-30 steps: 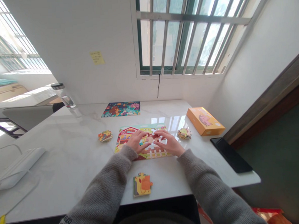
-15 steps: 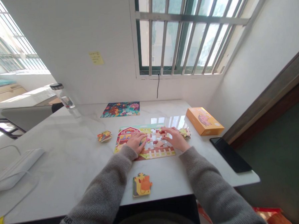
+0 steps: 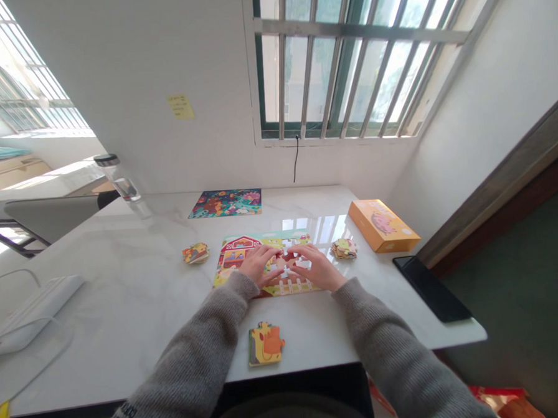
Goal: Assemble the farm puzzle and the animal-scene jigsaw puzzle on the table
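Note:
A farm-picture jigsaw puzzle (image 3: 235, 244), partly put together, lies on the table under both hands; white gaps show in its middle. My right hand (image 3: 317, 268) has a brownish puzzle piece (image 3: 288, 257) at its fingertips, over the gap. Opposite it, my left hand (image 3: 258, 266) rests on the puzzle, thumb and fingers apart, its fingertips close to the same piece; whether they touch it is hard to see. Small stacks of puzzle pieces lie to the left (image 3: 196, 254) and right (image 3: 343, 249). A yellow and orange stack of pieces (image 3: 266, 345) sits at the front.
Behind the puzzle lies a dark, colourful picture sheet (image 3: 227, 203). An orange box (image 3: 383, 226) and a black phone (image 3: 431, 288) are on the right. A clear bottle (image 3: 121, 180) stands at the far left, with a white cabled device (image 3: 36, 315) nearer on that side.
My right hand went right with the puzzle piece toward the right stack, then came back left over the gap. My left hand stayed on the puzzle, its fingers shifting slightly.

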Action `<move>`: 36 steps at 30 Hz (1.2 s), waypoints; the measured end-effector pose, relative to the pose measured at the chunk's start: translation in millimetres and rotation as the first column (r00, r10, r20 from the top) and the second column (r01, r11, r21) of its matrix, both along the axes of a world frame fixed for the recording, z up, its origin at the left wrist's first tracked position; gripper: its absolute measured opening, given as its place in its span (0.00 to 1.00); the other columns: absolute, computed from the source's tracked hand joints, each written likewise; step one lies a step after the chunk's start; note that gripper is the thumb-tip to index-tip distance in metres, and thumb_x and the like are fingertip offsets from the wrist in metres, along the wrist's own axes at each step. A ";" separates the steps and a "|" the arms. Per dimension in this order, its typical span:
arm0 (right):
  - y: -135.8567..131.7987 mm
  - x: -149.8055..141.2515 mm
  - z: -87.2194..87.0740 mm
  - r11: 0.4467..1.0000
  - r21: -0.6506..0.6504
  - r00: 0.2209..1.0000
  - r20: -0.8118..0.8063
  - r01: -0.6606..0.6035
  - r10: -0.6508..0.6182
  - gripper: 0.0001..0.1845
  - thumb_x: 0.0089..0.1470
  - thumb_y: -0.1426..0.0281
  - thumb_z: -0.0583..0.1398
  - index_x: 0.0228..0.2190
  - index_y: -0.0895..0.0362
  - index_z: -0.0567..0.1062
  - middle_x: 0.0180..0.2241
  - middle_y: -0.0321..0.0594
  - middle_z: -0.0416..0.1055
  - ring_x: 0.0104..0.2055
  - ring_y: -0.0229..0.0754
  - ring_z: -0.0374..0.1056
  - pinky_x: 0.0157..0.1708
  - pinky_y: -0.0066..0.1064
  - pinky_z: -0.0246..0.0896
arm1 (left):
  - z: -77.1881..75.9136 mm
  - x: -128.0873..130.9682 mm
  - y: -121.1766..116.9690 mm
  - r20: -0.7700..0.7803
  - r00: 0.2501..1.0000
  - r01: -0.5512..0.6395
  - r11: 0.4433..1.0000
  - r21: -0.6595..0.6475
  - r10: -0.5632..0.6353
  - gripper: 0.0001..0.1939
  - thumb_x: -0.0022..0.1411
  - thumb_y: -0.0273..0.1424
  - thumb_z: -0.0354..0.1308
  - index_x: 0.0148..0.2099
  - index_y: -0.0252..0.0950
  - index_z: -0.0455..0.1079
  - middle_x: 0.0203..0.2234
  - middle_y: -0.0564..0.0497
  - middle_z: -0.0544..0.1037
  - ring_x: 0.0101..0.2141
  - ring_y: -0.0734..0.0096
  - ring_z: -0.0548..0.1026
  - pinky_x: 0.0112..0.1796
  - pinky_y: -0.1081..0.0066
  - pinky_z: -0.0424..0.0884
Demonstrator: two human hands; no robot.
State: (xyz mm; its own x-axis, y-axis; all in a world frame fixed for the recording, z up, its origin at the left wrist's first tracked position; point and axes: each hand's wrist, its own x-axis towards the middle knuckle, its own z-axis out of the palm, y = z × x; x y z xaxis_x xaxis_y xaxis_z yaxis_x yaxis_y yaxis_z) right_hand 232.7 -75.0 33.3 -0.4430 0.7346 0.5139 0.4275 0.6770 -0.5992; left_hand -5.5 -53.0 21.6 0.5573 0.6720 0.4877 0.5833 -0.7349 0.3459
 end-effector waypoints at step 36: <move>1.3 -3.0 -20.3 0.999 0.050 0.975 0.222 -0.003 -0.008 0.11 0.63 0.74 0.57 0.42 0.51 0.78 0.40 0.42 0.75 0.45 0.47 0.67 0.57 0.48 0.55 | -17.4 -19.5 6.5 -0.157 0.985 -0.095 0.984 -0.152 0.070 0.20 0.52 0.40 0.68 0.46 0.41 0.72 0.48 0.45 0.71 0.50 0.51 0.69 0.53 0.52 0.65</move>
